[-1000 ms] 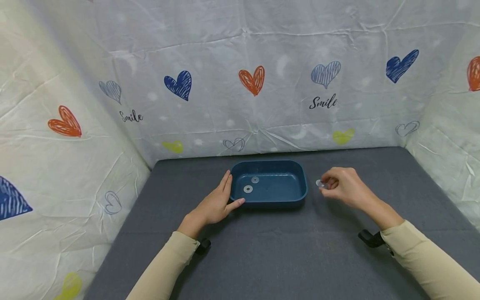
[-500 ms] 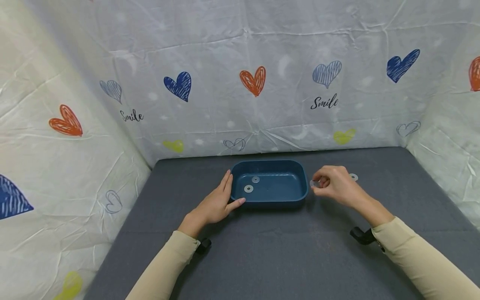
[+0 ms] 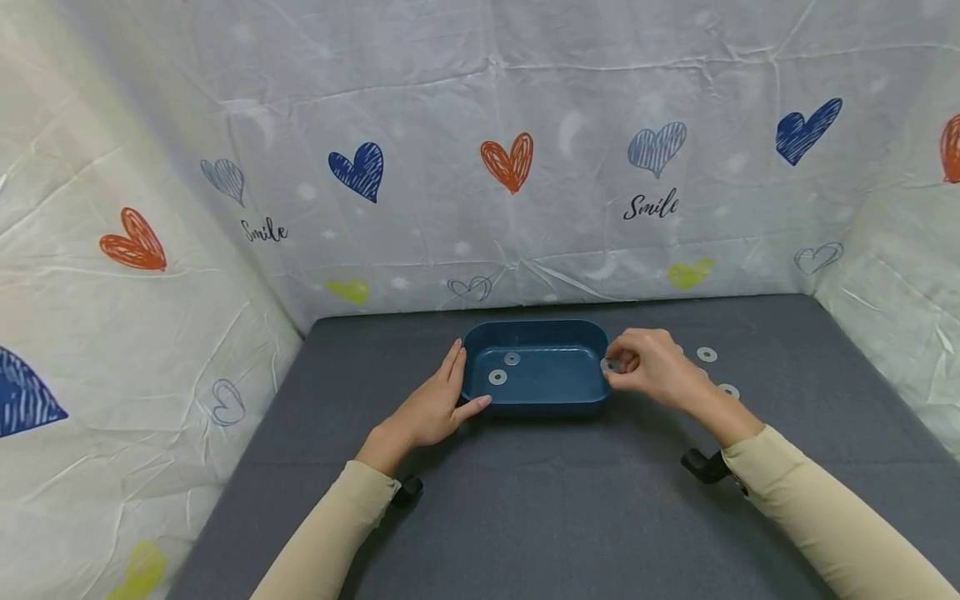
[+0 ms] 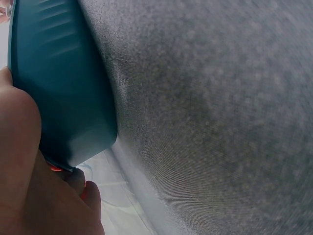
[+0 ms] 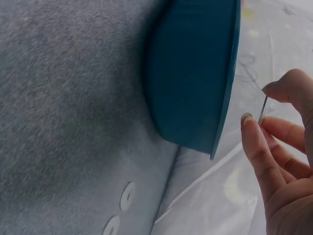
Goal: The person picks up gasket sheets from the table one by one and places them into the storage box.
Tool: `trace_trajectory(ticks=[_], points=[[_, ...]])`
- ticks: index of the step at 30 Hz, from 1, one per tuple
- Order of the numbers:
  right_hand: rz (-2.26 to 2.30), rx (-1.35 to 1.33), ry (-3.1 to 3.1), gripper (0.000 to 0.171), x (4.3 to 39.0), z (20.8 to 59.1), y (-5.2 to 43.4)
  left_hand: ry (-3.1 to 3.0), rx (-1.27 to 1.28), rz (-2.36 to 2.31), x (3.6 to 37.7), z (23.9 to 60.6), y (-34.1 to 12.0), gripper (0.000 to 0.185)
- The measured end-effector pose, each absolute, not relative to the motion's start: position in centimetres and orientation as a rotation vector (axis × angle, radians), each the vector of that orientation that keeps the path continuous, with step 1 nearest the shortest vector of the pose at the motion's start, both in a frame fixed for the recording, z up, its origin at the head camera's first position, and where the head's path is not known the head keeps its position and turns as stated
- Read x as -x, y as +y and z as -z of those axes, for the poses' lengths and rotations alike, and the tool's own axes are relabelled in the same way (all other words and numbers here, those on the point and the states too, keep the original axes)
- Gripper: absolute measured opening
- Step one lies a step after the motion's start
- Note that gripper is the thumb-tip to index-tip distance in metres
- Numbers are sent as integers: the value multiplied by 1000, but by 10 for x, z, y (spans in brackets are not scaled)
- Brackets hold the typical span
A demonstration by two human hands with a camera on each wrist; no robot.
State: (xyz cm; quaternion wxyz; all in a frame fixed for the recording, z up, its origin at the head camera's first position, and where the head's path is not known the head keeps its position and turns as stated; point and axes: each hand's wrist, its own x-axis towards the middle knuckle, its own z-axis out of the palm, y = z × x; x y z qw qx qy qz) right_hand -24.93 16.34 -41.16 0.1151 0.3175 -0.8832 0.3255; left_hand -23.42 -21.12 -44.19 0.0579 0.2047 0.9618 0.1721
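Note:
A dark teal rectangular box (image 3: pixel 558 407) stands on the table. My left hand (image 3: pixel 423 408) lies against its left end with straight fingers, thumb along the front wall. Inside the box, toward the left, lie two flat washers, a nearer washer (image 3: pixel 497 377) and a farther washer (image 3: pixel 512 358). Between thumb and fingertips my right hand (image 3: pixel 660 367) pinches another washer (image 3: pixel 608 365) at the box's right rim. The right wrist view shows this pinched washer (image 5: pixel 263 110) edge-on, beside the box rim.
Right of the box, several more washers lie on the grey tablecloth, such as a washer (image 3: pixel 707 354) behind the right hand and a washer (image 3: pixel 729 390) near the wrist; some are partly hidden. A white cloth (image 3: pixel 570 225) with printed hearts hangs behind the table and along both sides.
My right hand has moved left with the pinched washer, from beside the box to its right rim. Washers on the table behind the hand have come into sight. The left hand has stayed put.

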Motion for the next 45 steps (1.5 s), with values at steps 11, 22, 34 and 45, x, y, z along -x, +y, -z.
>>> trace_trajectory(ticks=[11,22,34,45], points=[[-990,-964,-2612,13,256,411,146,2912,-636,-539,234,441,-212,100],[-1000,-999,-2584,11,259,412,133,2920,-638,-531,235,442,-212,101],[-1005,-1020,-2579,11,264,415,122,2924,-641,-519,235,443,-212,102],[-1003,-1033,-2604,11,270,415,111,2926,-637,-517,234,443,-211,101]])
